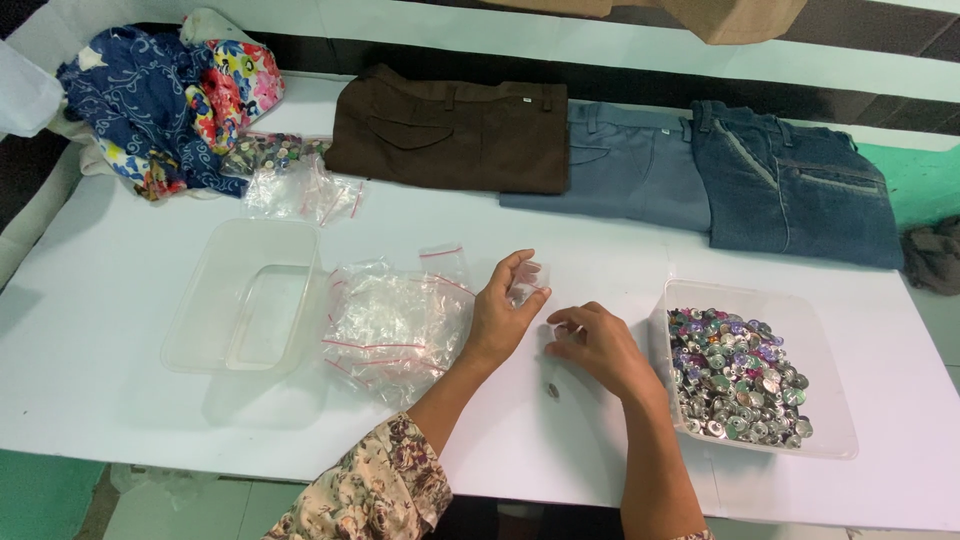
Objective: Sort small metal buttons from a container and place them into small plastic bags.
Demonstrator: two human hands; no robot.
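Clear bags (395,325) beside left hand (503,315).

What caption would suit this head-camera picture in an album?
Left hand holds a small clear bag, right hand beside it, between a pile of bags and a tub of shiny buttons.

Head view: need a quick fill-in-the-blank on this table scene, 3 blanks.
1. The tub of shiny buttons stands to the person's ____ side.
2. The left hand holds up a small clear ____.
3. Of the three folded trousers, the brown pair lies farthest ____.
The right hand rests on the table by a loose button.

Missing: right; bag; left
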